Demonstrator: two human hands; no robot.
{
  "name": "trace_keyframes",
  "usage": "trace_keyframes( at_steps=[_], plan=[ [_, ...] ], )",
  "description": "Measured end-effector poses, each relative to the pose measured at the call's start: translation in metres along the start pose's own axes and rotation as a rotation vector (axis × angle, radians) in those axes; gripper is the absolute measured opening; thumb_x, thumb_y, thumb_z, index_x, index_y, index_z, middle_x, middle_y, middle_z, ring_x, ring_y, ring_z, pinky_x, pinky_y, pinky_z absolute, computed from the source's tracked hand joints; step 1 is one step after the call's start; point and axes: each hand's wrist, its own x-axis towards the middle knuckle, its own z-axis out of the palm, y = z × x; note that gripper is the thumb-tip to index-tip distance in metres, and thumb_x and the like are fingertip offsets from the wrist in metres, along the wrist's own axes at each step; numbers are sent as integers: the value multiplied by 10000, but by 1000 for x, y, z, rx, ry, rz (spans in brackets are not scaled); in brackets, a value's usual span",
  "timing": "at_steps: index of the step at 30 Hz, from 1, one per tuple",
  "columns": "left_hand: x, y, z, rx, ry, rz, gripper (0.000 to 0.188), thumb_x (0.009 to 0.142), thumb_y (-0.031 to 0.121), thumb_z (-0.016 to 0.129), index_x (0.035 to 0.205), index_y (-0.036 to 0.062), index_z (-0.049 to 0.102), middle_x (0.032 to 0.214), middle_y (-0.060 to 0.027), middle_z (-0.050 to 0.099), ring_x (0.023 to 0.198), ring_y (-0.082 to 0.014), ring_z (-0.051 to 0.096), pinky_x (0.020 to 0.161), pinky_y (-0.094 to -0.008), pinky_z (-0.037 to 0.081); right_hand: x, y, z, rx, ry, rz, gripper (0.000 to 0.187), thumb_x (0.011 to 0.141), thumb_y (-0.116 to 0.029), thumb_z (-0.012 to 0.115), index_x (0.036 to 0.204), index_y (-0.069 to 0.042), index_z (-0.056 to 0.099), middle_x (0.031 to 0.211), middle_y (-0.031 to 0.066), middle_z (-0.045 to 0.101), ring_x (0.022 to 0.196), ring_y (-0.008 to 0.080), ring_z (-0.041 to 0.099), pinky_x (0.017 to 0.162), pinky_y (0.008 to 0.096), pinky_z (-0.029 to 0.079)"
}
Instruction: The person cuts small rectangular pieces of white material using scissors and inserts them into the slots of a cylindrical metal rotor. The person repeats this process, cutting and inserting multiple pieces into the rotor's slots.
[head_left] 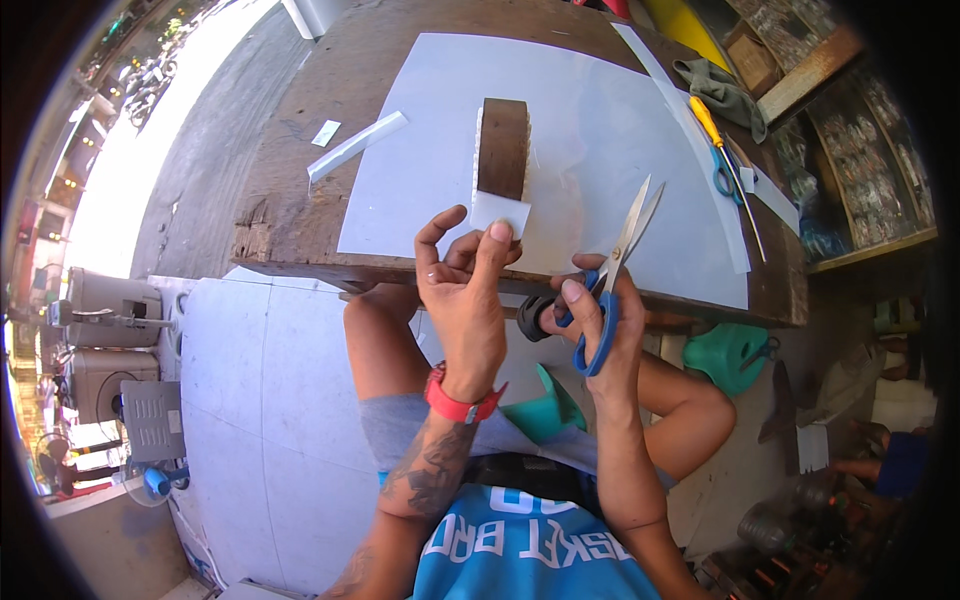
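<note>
In my left hand (468, 285), a small white rectangular piece (495, 209), perhaps paper or plastic, is pinched between thumb and fingers. My right hand (615, 325) holds scissors (625, 235) by their blue handles, with the blades slightly apart and pointing away from me. Just beyond the white piece stands a brown block-like object (503, 148) with pale, uneven edges; I cannot tell if it is a tape roll. It rests on a large white sheet (400, 150) that covers much of the wooden table (300, 215).
A white strip (357, 146) and a small white scrap (326, 132) lie at the left. On the right are a yellow-handled screwdriver (706, 122), a second pair of blue-handled scissors (723, 178) and a grey cloth (728, 92). A green stool (728, 355) stands below the table edge.
</note>
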Motion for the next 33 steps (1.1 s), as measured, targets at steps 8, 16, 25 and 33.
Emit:
trace_keyframes(
  at_steps=[8, 16, 25, 33],
  plan=[
    [25, 49, -64, 341, -400, -277, 334, 965, 46, 763, 1248, -5, 593, 1009, -98, 723, 913, -161, 735, 851, -311, 636, -38, 27, -22, -339, -295, 19, 447, 847, -312, 925, 1128, -40, 709, 739, -10, 623, 660, 62, 567, 611, 239, 444],
    [30, 57, -74, 404, -527, -369, 347, 951, 98, 782, 1230, 29, 588, 1021, -109, 736, 976, -205, 765, 868, -349, 666, -61, 34, -8, -411, -481, 177, 415, 885, -264, 900, 1138, -17, 682, 794, -17, 620, 746, 53, 573, 703, 228, 480],
    [27, 52, -80, 409, -566, -396, 317, 964, 80, 767, 1211, 15, 579, 1035, -109, 735, 962, -175, 750, 879, -346, 666, -63, 39, -6, -450, -446, 217, 388, 886, -235, 899, 1110, -10, 675, 823, 20, 686, 764, 63, 610, 732, 229, 499],
    [28, 48, -85, 405, -579, -441, 366, 951, 110, 795, 1233, 36, 573, 1051, -115, 743, 950, -193, 762, 865, -351, 662, -69, 39, -8, -454, -436, 261, 364, 882, -199, 897, 1098, -10, 673, 795, 1, 661, 714, 48, 578, 666, 225, 462]
  ],
)
